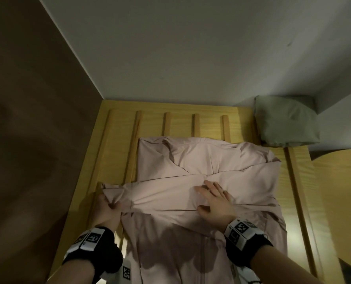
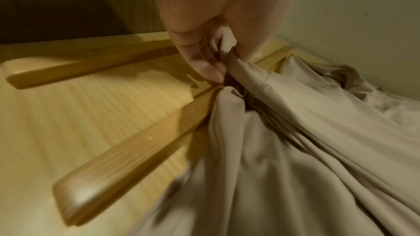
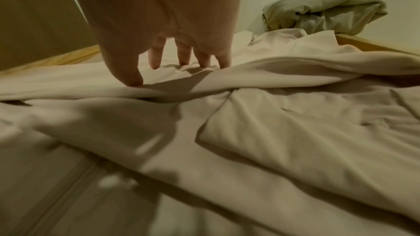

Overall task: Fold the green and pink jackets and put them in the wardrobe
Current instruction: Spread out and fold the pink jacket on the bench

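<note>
My left hand [image 1: 107, 208] pinches the sleeve cuff [image 1: 114, 192] of the pink jacket [image 1: 201, 181] — pulling it taut, probably — while my right hand [image 1: 215, 199] lies flat, fingers spread, pinning the fold. The green jacket [image 1: 285, 121] sits folded beyond my right hand.

Smooth matt cloth pink jacket [image 1: 201, 193] lies on glossy, grained yellow wood slats [image 1: 117, 140]; green jacket [image 1: 285, 121] matt cloth.
</note>
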A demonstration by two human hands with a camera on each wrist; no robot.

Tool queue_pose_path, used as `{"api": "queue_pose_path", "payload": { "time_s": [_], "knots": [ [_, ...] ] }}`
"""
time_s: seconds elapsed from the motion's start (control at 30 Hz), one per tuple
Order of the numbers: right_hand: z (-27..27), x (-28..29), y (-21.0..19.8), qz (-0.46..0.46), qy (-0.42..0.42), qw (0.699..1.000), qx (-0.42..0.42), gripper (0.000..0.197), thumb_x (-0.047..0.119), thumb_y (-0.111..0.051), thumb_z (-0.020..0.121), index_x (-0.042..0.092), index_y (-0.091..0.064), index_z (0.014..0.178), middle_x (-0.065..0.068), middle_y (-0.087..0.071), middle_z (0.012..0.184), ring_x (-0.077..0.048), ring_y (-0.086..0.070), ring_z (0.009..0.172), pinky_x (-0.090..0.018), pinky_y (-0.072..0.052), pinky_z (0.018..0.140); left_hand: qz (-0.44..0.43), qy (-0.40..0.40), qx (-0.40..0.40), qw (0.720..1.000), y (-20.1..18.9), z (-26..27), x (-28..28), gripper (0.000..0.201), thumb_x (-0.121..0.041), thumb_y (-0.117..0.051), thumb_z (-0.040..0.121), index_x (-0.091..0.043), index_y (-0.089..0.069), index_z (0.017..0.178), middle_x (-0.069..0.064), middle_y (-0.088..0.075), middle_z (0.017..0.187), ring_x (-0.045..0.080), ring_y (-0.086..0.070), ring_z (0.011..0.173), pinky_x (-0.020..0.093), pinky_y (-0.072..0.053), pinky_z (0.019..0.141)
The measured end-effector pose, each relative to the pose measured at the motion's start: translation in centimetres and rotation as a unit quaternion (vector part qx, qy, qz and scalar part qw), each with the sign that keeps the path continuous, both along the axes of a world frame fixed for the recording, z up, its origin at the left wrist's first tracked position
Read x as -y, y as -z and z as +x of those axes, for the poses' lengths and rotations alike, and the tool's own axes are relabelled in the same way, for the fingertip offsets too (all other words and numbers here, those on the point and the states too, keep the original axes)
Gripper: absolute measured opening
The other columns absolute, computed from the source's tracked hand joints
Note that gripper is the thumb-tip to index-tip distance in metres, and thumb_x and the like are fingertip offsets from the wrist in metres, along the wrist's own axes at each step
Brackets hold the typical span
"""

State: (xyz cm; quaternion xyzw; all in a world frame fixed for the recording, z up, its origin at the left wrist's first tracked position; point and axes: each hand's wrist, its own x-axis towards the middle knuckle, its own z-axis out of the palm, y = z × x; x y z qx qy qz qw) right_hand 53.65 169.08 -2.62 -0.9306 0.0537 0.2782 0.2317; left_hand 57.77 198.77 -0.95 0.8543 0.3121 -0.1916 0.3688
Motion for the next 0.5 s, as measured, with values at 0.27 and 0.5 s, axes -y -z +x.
{"api": "queue_pose_path", "payload": {
  "time_s": [0.27, 0.5],
  "knots": [
    [0.0, -0.4, -0.3, -0.02, 0.0, 1.0, 0.012, 0.061, 0.036, -0.048, 0.085, 0.042, -0.024, 0.141, 0.012, -0.007, 0.156, -0.017, -0.002, 0.145, -0.039, -0.007, 0.115, 0.026, -0.01, -0.072, 0.997, 0.8, -0.2, -1.2, 0.043, -0.022, -0.046, 0.096, 0.001, -0.041, 0.132, 0.026, -0.049, 0.13, 0.04, -0.05, 0.117, 0.047, -0.039, 0.1],
    [-0.1, -0.3, -0.4, -0.024, -0.015, 1.0, 0.013, 0.061, 0.039, -0.047, 0.086, 0.041, -0.022, 0.141, 0.012, -0.007, 0.156, -0.018, -0.002, 0.146, -0.039, -0.007, 0.115, 0.027, -0.048, 0.009, 0.998, -1.0, -1.2, 0.5, 0.05, -0.041, -0.024, 0.1, -0.015, -0.038, 0.14, 0.018, -0.045, 0.14, 0.039, -0.044, 0.124, 0.044, -0.031, 0.106]
  ]
}}
